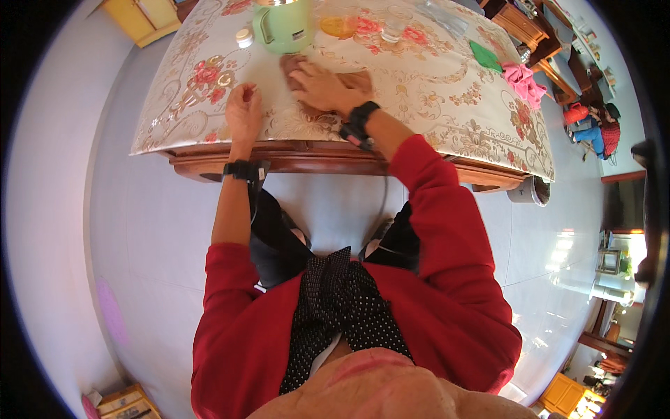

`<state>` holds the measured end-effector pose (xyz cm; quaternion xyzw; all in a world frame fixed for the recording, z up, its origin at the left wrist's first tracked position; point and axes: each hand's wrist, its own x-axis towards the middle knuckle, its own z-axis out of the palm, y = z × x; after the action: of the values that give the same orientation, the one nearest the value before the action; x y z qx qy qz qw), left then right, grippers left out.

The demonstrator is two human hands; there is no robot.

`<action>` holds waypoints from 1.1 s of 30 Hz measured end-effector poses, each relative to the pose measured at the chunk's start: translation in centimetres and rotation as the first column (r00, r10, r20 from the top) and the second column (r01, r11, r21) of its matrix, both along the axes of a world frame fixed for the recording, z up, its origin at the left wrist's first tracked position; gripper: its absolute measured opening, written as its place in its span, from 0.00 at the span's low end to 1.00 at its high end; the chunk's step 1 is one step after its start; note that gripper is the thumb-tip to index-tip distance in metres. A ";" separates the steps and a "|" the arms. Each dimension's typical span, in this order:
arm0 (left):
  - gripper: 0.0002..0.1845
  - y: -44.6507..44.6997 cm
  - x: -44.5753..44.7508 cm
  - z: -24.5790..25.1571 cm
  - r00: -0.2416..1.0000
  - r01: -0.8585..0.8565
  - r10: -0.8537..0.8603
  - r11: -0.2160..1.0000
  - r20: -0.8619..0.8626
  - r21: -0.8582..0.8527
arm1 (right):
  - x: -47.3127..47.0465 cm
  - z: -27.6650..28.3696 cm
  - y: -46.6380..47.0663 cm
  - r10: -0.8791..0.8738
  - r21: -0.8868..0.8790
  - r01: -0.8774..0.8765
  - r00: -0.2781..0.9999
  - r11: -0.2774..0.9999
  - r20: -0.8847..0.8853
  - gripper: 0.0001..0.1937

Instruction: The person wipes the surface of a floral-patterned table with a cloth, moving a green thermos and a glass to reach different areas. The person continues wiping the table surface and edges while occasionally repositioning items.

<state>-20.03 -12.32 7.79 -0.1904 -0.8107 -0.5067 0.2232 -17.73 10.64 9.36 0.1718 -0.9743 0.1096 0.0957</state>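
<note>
My right hand [327, 91] presses down on a crumpled brown cloth [358, 81] on the table; hand and cloth are slightly blurred. The cloth sticks out beyond the fingertips and on both sides of the hand. Left of it, my left hand [244, 112] rests by the front part of the table with its fingers curled in and nothing seen in them. A light green lidded jug [285, 29] with a handle stands just beyond the cloth. Beside the jug is a small white bottle or cap [244, 38].
A floral tablecloth [419, 112] covers the wooden table. Towards the back lie an amber dish [337, 26], a clear glass [391, 31] and clear plastic [445, 18]. A green cloth [486, 56] and a pink cloth [523, 85] lie at the right edge. A bin [528, 191] stands below; a person [596, 131] sits far right.
</note>
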 end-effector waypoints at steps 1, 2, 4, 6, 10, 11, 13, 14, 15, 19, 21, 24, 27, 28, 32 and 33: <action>0.11 -0.1 0.0 0.0 0.999 -0.024 0.024 1.000 -0.029 -0.010 | 0.3 0.2 -2.5 0.019 -0.011 -0.019 1.000 1.000 -0.020 0.31; 0.14 -0.2 -0.1 0.0 1.000 -0.025 0.025 0.999 0.008 -0.037 | 0.1 0.6 -4.1 0.093 -0.105 -0.089 0.995 0.991 0.039 0.31; 0.17 -0.4 -0.4 0.3 0.997 -0.048 0.044 0.997 -0.065 -0.063 | 0.3 1.1 -5.3 0.137 -0.271 -0.147 0.989 0.951 -0.054 0.29; 0.22 -0.5 -0.4 0.9 0.999 -0.033 0.032 0.992 -0.016 -0.119 | 1.2 1.2 -4.0 0.143 -0.409 -0.194 0.978 0.892 -0.153 0.26; 0.38 1.6 1.2 2.9 0.997 0.065 -0.059 0.978 0.040 -0.197 | 9.0 0.5 7.3 -0.029 -0.296 -0.057 0.960 0.954 -0.278 0.26; 0.44 3.1 2.8 2.9 1.000 0.029 -0.026 0.971 0.018 -0.239 | 11.2 -0.3 9.5 -0.310 -0.271 0.246 0.924 0.931 -0.225 0.27; 0.50 6.8 5.3 3.1 0.998 -0.009 0.033 0.918 0.053 -0.396 | 14.9 -0.9 14.1 -0.545 -0.215 0.518 0.833 0.828 -0.093 0.27; 0.51 8.3 6.5 2.8 0.997 0.016 0.023 0.864 0.072 -0.503 | 16.4 -1.4 15.5 -0.552 -0.141 0.535 0.822 0.833 -0.138 0.26; 0.45 9.6 7.2 2.5 0.999 0.023 -0.033 0.878 -0.012 -0.478 | 17.5 -1.9 16.3 -0.650 -0.055 0.648 0.754 0.760 -0.095 0.25; 0.24 11.6 7.0 1.1 0.953 0.120 -0.246 0.843 -0.177 -0.524 | 18.7 -2.6 16.8 -0.602 -0.077 0.599 0.782 0.797 -0.162 0.24; 0.18 11.0 5.6 0.8 0.926 0.158 -0.308 0.843 -0.220 -0.515 | 18.5 -2.4 16.5 -0.597 -0.087 0.593 0.779 0.801 -0.191 0.24; 0.14 9.0 3.8 0.5 0.907 0.180 -0.337 0.852 -0.252 -0.492 | 18.6 -1.8 16.2 -0.630 -0.061 0.628 0.766 0.776 -0.126 0.24; 0.14 4.3 0.7 0.2 0.899 0.151 -0.330 0.852 -0.289 -0.502 | 18.6 -1.6 16.1 -0.637 -0.093 0.630 0.762 0.771 -0.119 0.24; 0.14 2.3 -0.8 0.0 0.896 0.156 -0.334 0.854 -0.293 -0.497 | 18.6 -1.6 16.0 -0.636 -0.090 0.630 0.762 0.772 -0.125 0.24; 0.15 -8.9 -7.5 -1.0 0.952 -0.063 -0.117 0.830 -0.284 -0.555 | 18.6 -1.7 16.0 -0.625 -0.091 0.619 0.769 0.780 -0.130 0.24; 0.19 -12.8 -9.2 -1.1 0.923 -0.164 -0.098 0.773 -0.371 -0.613 | 18.6 -1.7 16.0 -0.628 -0.101 0.620 0.766 0.778 -0.135 0.24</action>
<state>-29.19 -25.16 6.70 -0.3348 -0.8771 -0.1530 0.3086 0.86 26.64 7.64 -0.1560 -0.9619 0.0816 0.2094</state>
